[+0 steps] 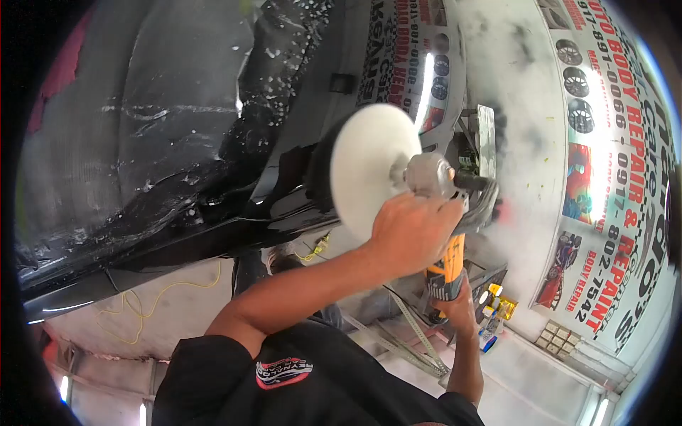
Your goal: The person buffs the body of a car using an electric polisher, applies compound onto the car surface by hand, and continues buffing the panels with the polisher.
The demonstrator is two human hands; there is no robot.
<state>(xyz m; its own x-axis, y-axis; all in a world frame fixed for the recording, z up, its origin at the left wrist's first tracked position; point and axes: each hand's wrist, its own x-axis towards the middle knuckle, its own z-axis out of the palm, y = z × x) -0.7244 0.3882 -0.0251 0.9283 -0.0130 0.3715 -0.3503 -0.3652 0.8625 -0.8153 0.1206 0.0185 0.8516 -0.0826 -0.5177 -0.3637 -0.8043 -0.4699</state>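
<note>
Both of my hands are on an orange and black polisher (445,259) with a silver gear head (428,175). My left hand (418,231) is wrapped over the tool just behind that head, beside a black loop handle (483,206). Farther down, my right hand (458,307) grips the body of the tool. The round white pad (371,170) is tilted on edge, its working face toward a glossy black car panel (288,209) that mirrors it darkly.
Wrinkled dark plastic sheeting (192,135), speckled white, covers the car at upper left. A yellow cord (142,305) trails across the floor. Near my right arm are metal stand legs (408,323) and yellow-capped bottles (494,302). A printed banner (618,177) hangs on the wall at right.
</note>
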